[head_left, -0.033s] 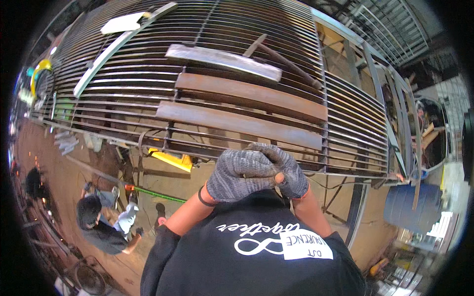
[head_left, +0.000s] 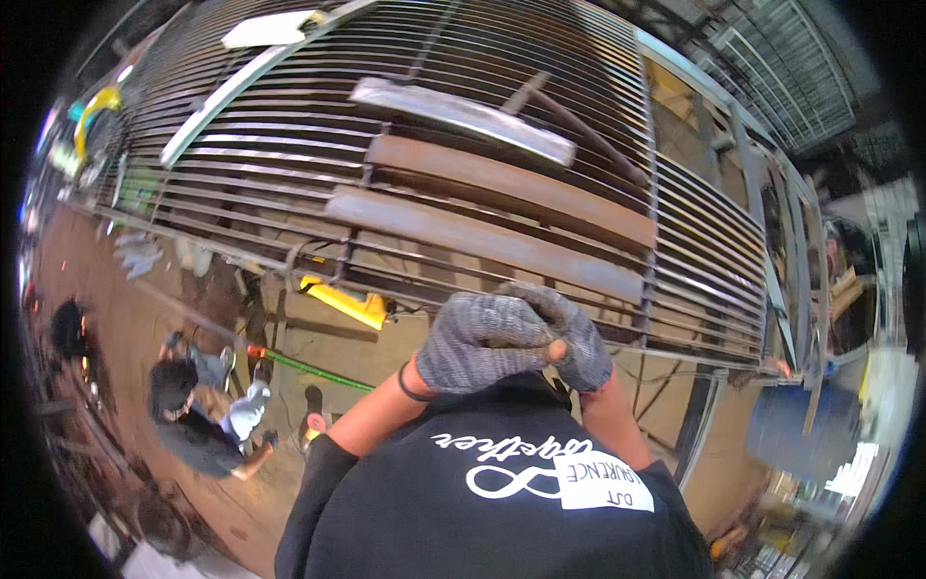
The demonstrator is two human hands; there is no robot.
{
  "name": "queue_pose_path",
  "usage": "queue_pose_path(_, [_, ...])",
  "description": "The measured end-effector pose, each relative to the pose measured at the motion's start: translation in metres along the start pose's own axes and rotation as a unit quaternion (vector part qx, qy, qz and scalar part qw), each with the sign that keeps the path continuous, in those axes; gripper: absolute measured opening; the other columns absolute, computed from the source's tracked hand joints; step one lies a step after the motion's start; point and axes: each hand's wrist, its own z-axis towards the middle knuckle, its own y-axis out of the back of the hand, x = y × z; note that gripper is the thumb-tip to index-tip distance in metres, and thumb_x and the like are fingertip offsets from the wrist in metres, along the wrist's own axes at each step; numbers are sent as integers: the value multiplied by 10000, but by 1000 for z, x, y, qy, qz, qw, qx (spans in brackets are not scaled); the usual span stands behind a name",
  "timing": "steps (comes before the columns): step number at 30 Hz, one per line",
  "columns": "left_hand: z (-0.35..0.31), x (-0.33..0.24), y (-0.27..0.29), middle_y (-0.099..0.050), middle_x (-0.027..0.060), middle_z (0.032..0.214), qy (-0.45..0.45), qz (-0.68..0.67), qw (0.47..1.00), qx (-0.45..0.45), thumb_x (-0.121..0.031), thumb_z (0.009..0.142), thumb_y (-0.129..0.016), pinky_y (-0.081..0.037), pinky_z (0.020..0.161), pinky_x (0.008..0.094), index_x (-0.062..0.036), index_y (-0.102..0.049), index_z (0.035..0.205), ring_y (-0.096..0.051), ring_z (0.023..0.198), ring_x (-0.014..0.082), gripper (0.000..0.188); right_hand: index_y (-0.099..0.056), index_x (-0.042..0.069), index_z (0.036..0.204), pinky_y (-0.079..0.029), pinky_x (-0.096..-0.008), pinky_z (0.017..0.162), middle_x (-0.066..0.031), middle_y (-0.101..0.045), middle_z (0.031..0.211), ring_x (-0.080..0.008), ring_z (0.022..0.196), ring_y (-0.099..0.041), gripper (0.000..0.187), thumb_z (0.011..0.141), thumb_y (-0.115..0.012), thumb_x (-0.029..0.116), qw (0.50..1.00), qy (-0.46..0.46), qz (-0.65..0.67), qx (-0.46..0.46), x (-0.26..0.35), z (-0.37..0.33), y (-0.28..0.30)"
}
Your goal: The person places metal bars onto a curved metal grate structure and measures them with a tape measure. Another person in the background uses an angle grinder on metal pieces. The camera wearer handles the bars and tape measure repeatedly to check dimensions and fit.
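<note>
Both my hands are in grey knitted gloves and clasped together in front of my chest, beside the near edge of a slatted metal table (head_left: 709, 333). My left hand (head_left: 482, 338) is closed, its fingers bent against the right. My right hand (head_left: 576, 343) wraps closed against it, and a bare fingertip shows between the gloves. Whether anything is held inside is hidden. Just beyond them, two rusty flat steel bars (head_left: 482, 241) (head_left: 511, 188) lie on the slats. Behind these rest a silvery metal bar (head_left: 463, 118) and a hammer-like tool (head_left: 588, 135) with a rusty handle.
A long pale metal bar (head_left: 227, 101) and a white piece (head_left: 265, 31) lie at the table's far left. Below its edge sits a yellow object (head_left: 347, 304). At the left, a co-worker (head_left: 198, 415) crouches on the floor near a green hose-like line (head_left: 309, 369). A blue drum (head_left: 801, 425) stands right.
My view has shifted slightly, so the table and bars appear farther right. My hands stay clasped together.
</note>
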Motion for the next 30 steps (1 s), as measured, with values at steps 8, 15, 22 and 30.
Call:
queue_pose_path(8, [-45, 7, -2, -765, 99, 874, 8, -152, 977, -151, -121, 812, -861, -555, 754, 308, -33, -783, 936, -722, 808, 183, 170, -589, -50, 1349, -488, -394, 1037, -184, -648, 1292, -284, 1189, -629, 801, 866, -765, 564, 996, 32, -76, 40, -35, 11, 12])
queue_pose_path(15, [-136, 21, -9, -768, 84, 931, 128, 55, 939, -315, -157, 871, -781, -559, 823, 308, -26, -770, 1031, -711, 869, 144, 207, -672, -26, 1213, -527, -316, 899, -94, -725, 1042, -171, 977, -669, 415, 920, -788, 245, 965, 129, -218, 60, -24, 24, 7])
queue_pose_path(22, [-319, 99, -81, -769, 132, 933, 493, 256, 723, -410, -398, 917, -693, -561, 834, 355, -18, -759, 1083, -734, 918, 226, 420, -606, 7, 977, -499, -316, 866, -63, -653, 875, -150, 852, -598, 243, 1099, -479, 174, 946, 221, -238, -17, -47, 54, 29])
queue_pose_path(30, [-569, 178, -280, -767, 115, 948, 776, -14, 542, -324, -413, 959, -623, -588, 697, 409, -3, -744, 1033, -731, 779, 240, 434, -643, -18, 1153, -514, -332, 967, -110, -678, 1075, -183, 1020, -630, 178, 1064, -521, 77, 922, 272, -260, -93, -59, 48, 12])
